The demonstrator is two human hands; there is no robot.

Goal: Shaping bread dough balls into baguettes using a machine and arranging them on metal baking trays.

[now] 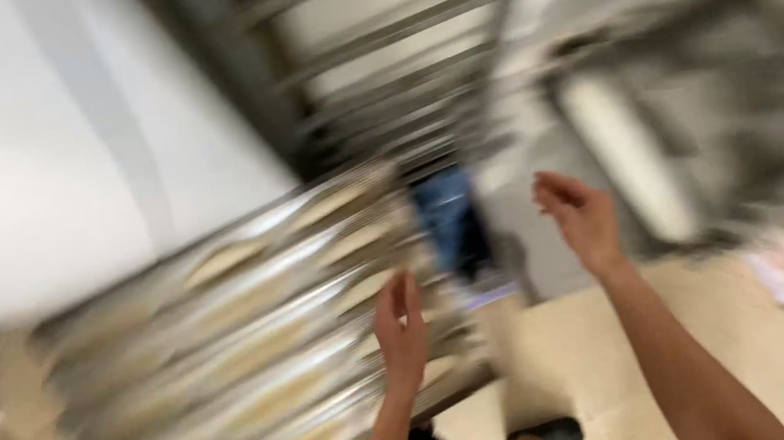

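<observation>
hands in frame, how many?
2. Left hand lies against the near edge of the blurred metal tray of pale dough pieces; right hand is raised, open, touching nothing. No others show.

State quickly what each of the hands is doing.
Left hand: open, fingers against the tray of dough pieces.
Right hand: open, holding nothing.

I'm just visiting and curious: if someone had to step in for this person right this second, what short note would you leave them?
The picture is badly blurred by motion.
Left hand: open, flat against the near edge of a metal tray of pale dough pieces.
Right hand: open in the air, holding nothing, apart from the tray.
The tray sits tilted in view, in front of a metal rack.
Done: the dough lies in rows on the tray.
Left: whether the tray is borne by anything cannot be told.
</observation>
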